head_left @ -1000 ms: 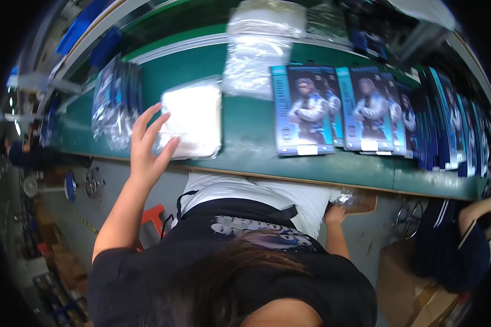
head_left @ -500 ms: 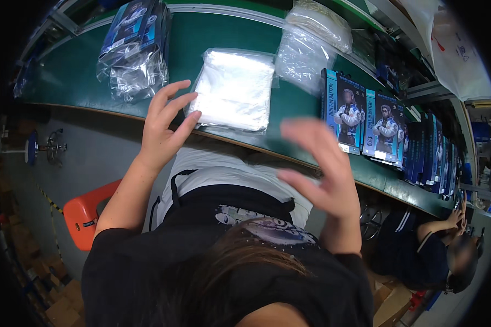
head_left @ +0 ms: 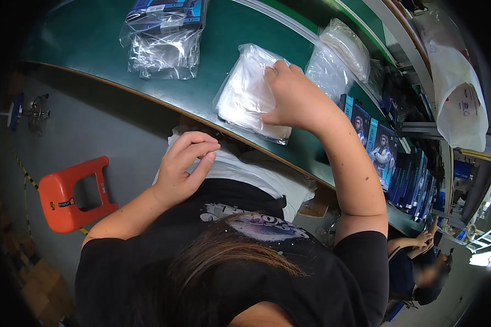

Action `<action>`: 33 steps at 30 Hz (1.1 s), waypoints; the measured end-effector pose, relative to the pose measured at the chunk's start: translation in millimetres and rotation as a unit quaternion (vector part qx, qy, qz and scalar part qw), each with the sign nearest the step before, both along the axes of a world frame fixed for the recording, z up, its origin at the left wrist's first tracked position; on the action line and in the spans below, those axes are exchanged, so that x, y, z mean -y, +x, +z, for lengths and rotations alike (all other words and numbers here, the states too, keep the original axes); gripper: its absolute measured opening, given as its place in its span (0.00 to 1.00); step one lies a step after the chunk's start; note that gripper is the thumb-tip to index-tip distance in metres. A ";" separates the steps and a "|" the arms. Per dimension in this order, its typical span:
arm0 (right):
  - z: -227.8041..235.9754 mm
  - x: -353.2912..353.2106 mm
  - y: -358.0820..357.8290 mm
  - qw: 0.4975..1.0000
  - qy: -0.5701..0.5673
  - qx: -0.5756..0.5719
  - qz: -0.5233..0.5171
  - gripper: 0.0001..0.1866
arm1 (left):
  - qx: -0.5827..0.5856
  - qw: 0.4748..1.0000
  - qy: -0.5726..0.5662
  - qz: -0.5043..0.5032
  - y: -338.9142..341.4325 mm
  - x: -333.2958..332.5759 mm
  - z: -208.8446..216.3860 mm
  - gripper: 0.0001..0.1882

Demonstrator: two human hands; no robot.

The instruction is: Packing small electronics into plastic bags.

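A flat stack of clear plastic bags [head_left: 240,92], whitish where the layers pile up, lies at the table's near edge. My right hand [head_left: 292,95] reaches over its right side, fingers bent onto the top and thumb on the near part, gripping the plastic; the palm side is hidden. Away from the table edge, above my lap, my left hand [head_left: 188,163] hovers with loosely bent fingers and a small gap to the thumb. Nothing shows in it.
Blue boxes in clear bags [head_left: 166,43] lie at the far left of the green table [head_left: 93,43]. Behind the stack is another clear bag pile [head_left: 333,71]. Upright blue boxes [head_left: 384,147] line the right. An orange stool [head_left: 54,201] stands left; a co-worker [head_left: 420,272] sits right.
My right hand has come onto the bag stack. My left hand has drawn back from the stack's left edge toward my lap, its fingers more bent. The view has turned.
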State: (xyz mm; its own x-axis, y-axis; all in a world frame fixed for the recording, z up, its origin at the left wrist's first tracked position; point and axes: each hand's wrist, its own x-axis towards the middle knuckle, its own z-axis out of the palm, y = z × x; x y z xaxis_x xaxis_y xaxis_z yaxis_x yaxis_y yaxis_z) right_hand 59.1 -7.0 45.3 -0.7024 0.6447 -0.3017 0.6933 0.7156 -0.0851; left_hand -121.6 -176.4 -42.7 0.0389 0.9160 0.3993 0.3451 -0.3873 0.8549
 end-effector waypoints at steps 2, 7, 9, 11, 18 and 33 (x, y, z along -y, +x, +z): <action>-3.0 7.3 -2.5 1.000 0.013 0.000 0.001 0.34 | 0.008 1.000 -0.008 -0.005 -0.7 -5.0 0.9 0.07; -20.5 16.4 3.2 0.994 0.081 -0.069 0.020 0.33 | 0.026 0.999 -0.042 0.002 -3.3 -14.5 2.4 0.07; -14.8 18.0 -4.4 0.997 0.067 -0.037 0.006 0.32 | 0.030 0.998 -0.045 0.009 -3.3 -14.6 0.1 0.07; -12.8 19.2 -12.0 0.998 0.055 -0.006 -0.008 0.32 | 0.129 0.983 -0.130 0.008 1.0 -8.4 -3.8 0.06; -25.3 26.2 -11.5 0.983 0.175 0.049 0.038 0.28 | 0.360 0.845 -0.383 -0.100 6.3 -0.9 -21.2 0.09; -21.8 13.8 -13.9 0.986 0.149 0.007 0.080 0.14 | 0.456 0.750 -0.463 -0.123 28.7 -17.4 -10.2 0.17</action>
